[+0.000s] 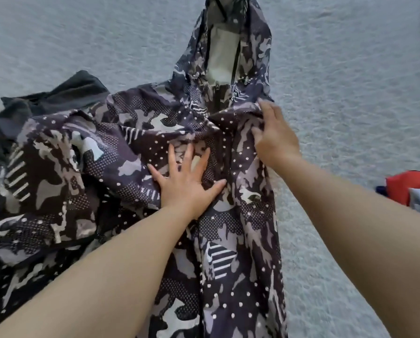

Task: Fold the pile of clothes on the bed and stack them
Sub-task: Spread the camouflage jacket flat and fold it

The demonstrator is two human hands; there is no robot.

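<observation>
Two bare forearms come in from the bottom edge of the frame, one from the lower left and one from the lower right, reaching up over a camouflage jacket (101,181) that lies crumpled across the left and centre of the picture on a pale grey bed (350,81). The left hand (187,181), just below the middle of the frame, lies flat on the jacket with its fingers spread wide and straight, palm pressing the cloth down. A little higher and to the right, the right hand (274,137) rests on the jacket's right edge with its fingers bent over a raised fold of the fabric; whether it actually pinches that fold cannot be told from this view. The jacket is dark with grey and white patches, dots and stripes, and its lower part runs down to the bottom edge between the arms. Its hood (228,45) stretches away toward the top centre of the frame, showing a light grey lining and a dark zip. At the upper left, a dark garment (65,93) pokes out from under the jacket. At the right edge, well apart from the jacket, lies a bundle of red, blue and grey clothes (411,189).
</observation>
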